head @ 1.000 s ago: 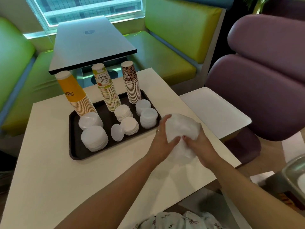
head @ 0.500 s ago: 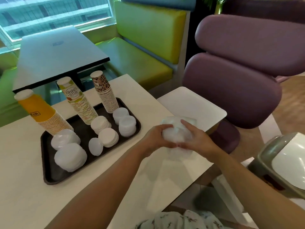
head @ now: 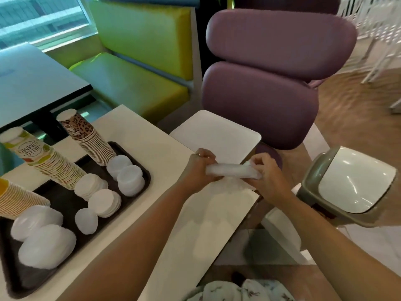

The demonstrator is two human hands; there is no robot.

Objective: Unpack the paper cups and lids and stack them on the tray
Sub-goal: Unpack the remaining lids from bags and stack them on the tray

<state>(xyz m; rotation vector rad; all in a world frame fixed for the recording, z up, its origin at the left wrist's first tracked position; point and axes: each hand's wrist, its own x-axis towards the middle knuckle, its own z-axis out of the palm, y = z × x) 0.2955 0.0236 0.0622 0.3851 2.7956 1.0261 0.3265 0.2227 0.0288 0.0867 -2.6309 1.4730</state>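
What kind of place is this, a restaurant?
Probably a cafe or fast-food place: padded green booth seats, a dark serving tray holding stacks of paper cups and lids, and a swing-lid bin beside the table.

Bright daylight, soft focus
Light pours from the window (head: 41, 22) at my upper left; glare streaks the bin lid (head: 355, 183); edges bend and blur.

A plastic-wrapped roll of white lids (head: 232, 171) lies sideways in the air, right of the dark tray (head: 138, 168). On the tray stand three leaning cup stacks (head: 86, 140) and several loose lid piles (head: 130, 180).
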